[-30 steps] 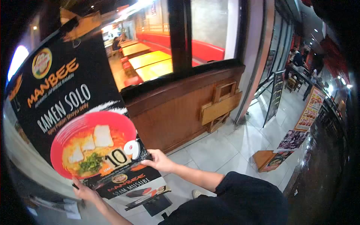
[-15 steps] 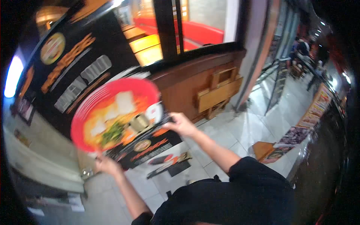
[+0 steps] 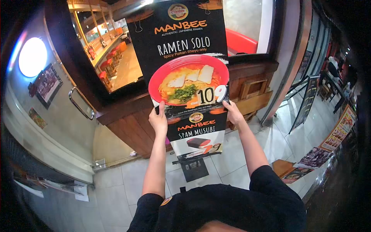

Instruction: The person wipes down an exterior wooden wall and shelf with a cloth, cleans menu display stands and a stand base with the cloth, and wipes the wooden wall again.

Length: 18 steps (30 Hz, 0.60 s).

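Observation:
A black ramen poster board (image 3: 183, 44) stands nearly upright before me, with a red bowl of noodles printed on it. My left hand (image 3: 158, 120) is closed on its lower left corner, the thumb lying on the front. At the lower right corner my right hand (image 3: 234, 113) grips the edge the same way. Metal wire clips (image 3: 207, 7) show at the board's top. Directly below it is a second sign (image 3: 198, 135) for spam musubi, its upper part overlapped by the ramen board. Under that sign a dark stand base (image 3: 194, 169) rests on the floor.
Behind the board is a wooden wall and ledge (image 3: 129, 125) under windows. A glass door with a metal handle (image 3: 80, 103) is at the left. Folded wooden furniture (image 3: 253, 94) leans on the right wall. Menu panels (image 3: 338, 127) stand at the far right, with people beyond.
The ramen board has swung from a tilted position at the left to nearly upright in front of me. Both hands moved with it and still hold its lower corners.

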### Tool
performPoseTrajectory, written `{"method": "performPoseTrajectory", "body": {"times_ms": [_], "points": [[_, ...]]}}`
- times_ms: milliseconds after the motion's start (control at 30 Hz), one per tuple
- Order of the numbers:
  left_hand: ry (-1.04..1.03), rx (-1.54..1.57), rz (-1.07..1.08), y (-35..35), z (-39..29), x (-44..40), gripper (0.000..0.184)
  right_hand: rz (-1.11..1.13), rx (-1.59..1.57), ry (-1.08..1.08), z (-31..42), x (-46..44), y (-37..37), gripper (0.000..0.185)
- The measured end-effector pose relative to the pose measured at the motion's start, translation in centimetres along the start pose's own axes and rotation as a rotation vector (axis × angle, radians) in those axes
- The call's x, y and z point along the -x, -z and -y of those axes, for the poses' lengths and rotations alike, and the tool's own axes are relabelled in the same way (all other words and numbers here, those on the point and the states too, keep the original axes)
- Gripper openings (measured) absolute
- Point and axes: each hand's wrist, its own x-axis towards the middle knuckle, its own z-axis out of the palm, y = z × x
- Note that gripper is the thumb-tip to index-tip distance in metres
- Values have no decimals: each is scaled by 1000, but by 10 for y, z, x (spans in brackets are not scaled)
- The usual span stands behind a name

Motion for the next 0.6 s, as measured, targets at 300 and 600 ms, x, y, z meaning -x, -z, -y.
{"method": "performPoseTrajectory", "body": {"times_ms": [300, 600], "points": [[-38, 420, 49, -24, 21, -31, 30, -502, 233, 366, 15, 41, -49, 18], [-80, 351, 266, -58, 45, -61, 33, -700, 266, 372, -10, 80, -71, 22]]}}
